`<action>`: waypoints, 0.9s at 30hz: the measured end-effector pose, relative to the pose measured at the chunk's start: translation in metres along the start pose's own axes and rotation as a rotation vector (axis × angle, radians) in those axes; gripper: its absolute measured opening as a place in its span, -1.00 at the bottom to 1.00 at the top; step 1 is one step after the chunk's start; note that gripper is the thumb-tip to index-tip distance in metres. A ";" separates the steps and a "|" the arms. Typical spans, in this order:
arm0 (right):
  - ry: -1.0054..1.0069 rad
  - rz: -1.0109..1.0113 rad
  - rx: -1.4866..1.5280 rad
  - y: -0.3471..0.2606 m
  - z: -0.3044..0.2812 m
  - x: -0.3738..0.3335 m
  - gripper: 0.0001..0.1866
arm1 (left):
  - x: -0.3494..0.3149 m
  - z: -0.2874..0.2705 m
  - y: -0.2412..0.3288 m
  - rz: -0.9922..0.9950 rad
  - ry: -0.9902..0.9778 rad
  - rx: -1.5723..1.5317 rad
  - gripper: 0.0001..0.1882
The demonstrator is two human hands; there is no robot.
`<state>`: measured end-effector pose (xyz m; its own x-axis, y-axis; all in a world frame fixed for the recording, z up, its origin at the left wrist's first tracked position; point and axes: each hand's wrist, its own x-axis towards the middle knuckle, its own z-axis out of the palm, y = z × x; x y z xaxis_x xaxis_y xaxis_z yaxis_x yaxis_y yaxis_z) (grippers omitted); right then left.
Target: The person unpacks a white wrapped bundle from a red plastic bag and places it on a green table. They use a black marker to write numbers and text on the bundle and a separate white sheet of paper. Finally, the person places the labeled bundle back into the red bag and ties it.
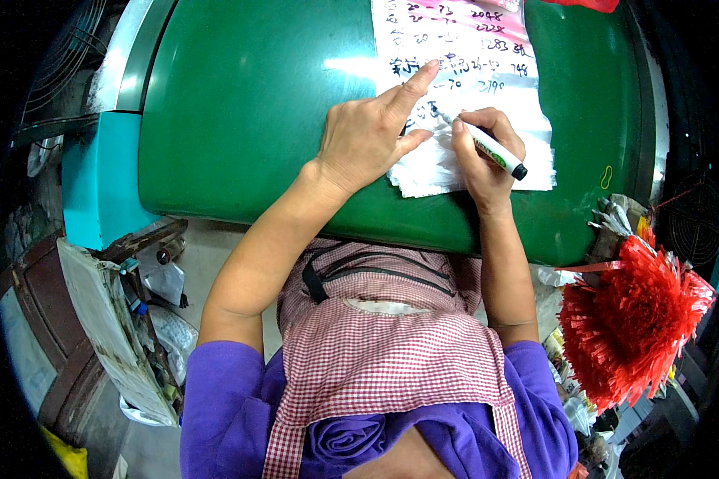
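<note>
A white sheet [523, 100], thin and wrinkled like plastic film, lies on a green surface [248, 104] and carries several lines of black handwriting, with a pink patch at its far end. My right hand [491, 160] is closed around a white marker [491, 148] with a black end, its tip down by the lowest line of writing. Just left of it, my left hand [375, 132] lies flat on the sheet's left edge, index finger stretched across the writing and thumb apart. It holds nothing.
A bundle of red fringed strips [635, 319] hangs at the right, below the green surface's edge. A small yellow loop [606, 176] lies on that surface. At the left stand a turquoise panel [104, 184] and a worn board [112, 327]. Something red [587, 3] shows at the far edge.
</note>
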<state>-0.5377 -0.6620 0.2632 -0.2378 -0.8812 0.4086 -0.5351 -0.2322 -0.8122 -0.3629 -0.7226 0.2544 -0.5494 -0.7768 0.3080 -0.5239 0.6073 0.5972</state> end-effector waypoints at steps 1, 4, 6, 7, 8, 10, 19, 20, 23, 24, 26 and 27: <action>-0.008 -0.042 -0.011 0.004 0.000 0.000 -0.89 | 0.000 0.000 0.000 -0.001 -0.001 -0.002 -0.05; 0.007 -0.031 0.011 0.004 -0.001 -0.001 -0.88 | 0.000 0.001 0.000 -0.009 -0.007 0.009 -0.05; 0.009 -0.017 0.009 0.002 -0.001 -0.001 -0.88 | -0.001 0.001 0.000 -0.003 0.001 0.015 -0.05; 0.000 -0.031 -0.011 0.002 -0.001 0.000 -0.89 | 0.000 0.000 0.000 0.002 0.005 0.017 -0.05; -0.008 -0.044 -0.031 0.002 -0.002 0.000 -0.89 | 0.000 0.000 0.000 0.001 0.003 0.012 -0.04; 0.088 -0.044 0.027 0.001 -0.001 -0.001 -0.89 | 0.001 -0.001 0.000 0.000 -0.002 0.003 -0.04; 0.044 -0.001 -0.063 0.000 0.001 0.001 -0.88 | 0.000 0.000 0.001 0.007 0.012 0.008 -0.04; 0.048 0.009 -0.063 0.001 0.000 0.000 -0.88 | 0.000 0.000 0.001 0.009 0.013 0.006 -0.04; 0.053 0.023 -0.058 0.001 -0.002 -0.001 -0.88 | 0.001 -0.001 0.001 0.006 0.009 0.003 -0.04; 0.048 0.017 -0.053 0.002 -0.002 -0.001 -0.88 | 0.000 0.000 0.000 0.000 0.004 0.004 -0.04; 0.049 0.010 -0.051 0.001 -0.002 -0.001 -0.88 | 0.000 0.001 0.000 -0.007 -0.004 0.005 -0.04; 0.054 0.009 -0.055 0.000 -0.002 -0.001 -0.89 | 0.000 0.000 0.000 -0.008 -0.007 0.007 -0.04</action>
<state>-0.5391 -0.6607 0.2634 -0.2858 -0.8591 0.4245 -0.5760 -0.1999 -0.7926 -0.3629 -0.7224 0.2545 -0.5494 -0.7807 0.2978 -0.5330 0.6020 0.5946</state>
